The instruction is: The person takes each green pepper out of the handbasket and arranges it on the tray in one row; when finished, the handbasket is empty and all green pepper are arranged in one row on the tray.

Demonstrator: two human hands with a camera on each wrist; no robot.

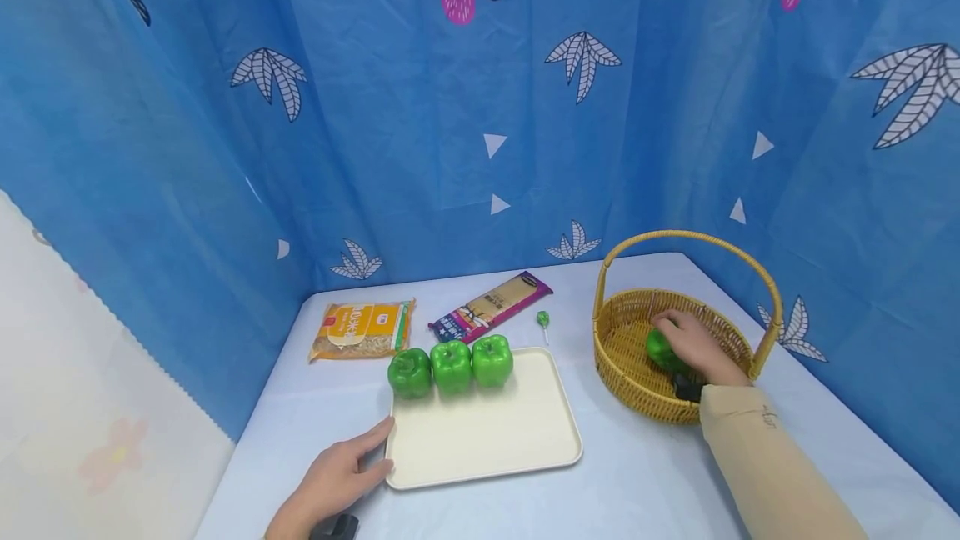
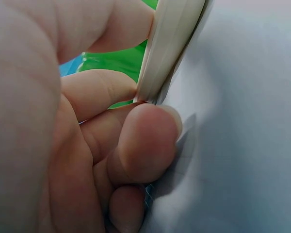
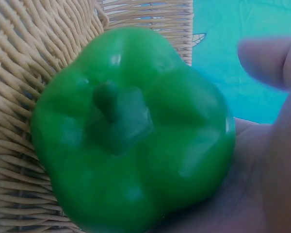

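Several green bell peppers are in the head view. Three stand in a row, like this bell pepper [image 1: 452,367], along the back left of a cream tray [image 1: 487,440]. My left hand [image 1: 330,482] touches the tray's left edge with thumb and fingers spread. Up close in the left wrist view, fingertips [image 2: 121,87] meet the tray's rim [image 2: 167,43]. Inside a wicker basket [image 1: 637,386], my right hand [image 1: 693,346] lies over another bell pepper [image 3: 136,126]. Its thumb [image 3: 269,60] stands apart from the pepper; its other fingers are mostly hidden.
Behind the tray lie an orange-and-clear food bag [image 1: 362,330], a purple packet [image 1: 491,307] and a green lollipop [image 1: 543,320]. The basket's tall handle [image 1: 682,233] arches over the right arm. A blue curtain [image 1: 450,148] hangs behind the white table [image 1: 600,490].
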